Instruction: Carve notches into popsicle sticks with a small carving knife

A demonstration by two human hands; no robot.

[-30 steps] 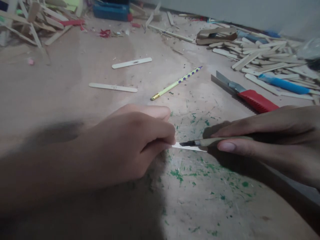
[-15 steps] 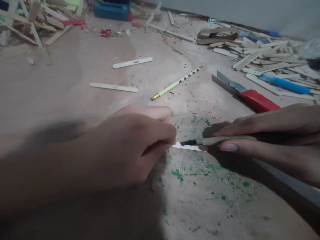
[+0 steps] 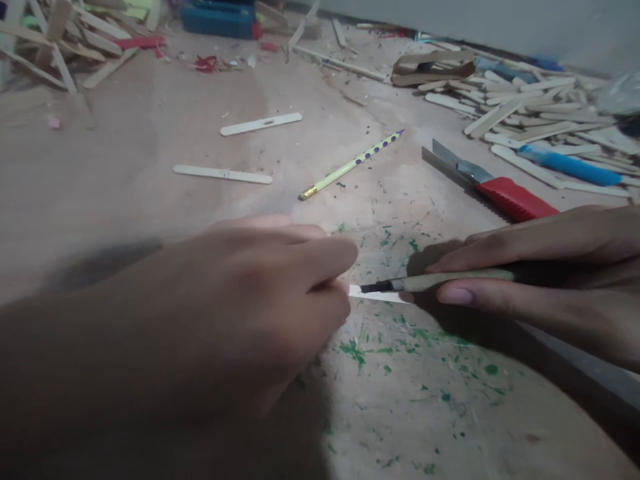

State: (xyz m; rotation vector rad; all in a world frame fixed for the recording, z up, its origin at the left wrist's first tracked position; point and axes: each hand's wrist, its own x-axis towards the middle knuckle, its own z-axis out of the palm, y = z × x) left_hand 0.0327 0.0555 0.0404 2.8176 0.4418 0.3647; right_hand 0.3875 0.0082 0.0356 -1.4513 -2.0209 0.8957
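My left hand, slightly blurred, is closed on a pale craft stick on the table, most of it hidden under the fingers. Between the thumb and fingers of my right hand is a slim craft knife with a pale handle and dark tip. That tip rests on or just over the exposed end of the stick, close to my left fingertips. Beyond the hands lies a yellow-green pencil with purple dots. Two loose craft sticks, one nearer and one farther, lie left of the pencil.
A red-handled cutter lies just beyond my right hand. Behind it spreads a heap of craft sticks with a blue tube-like object on top. More sticks and a blue box stand at the back. Green paint flecks mark the table.
My left hand has rolled over and its fingers have shifted around the stick. The right hand and knife have barely moved. The whole view has shifted slightly.
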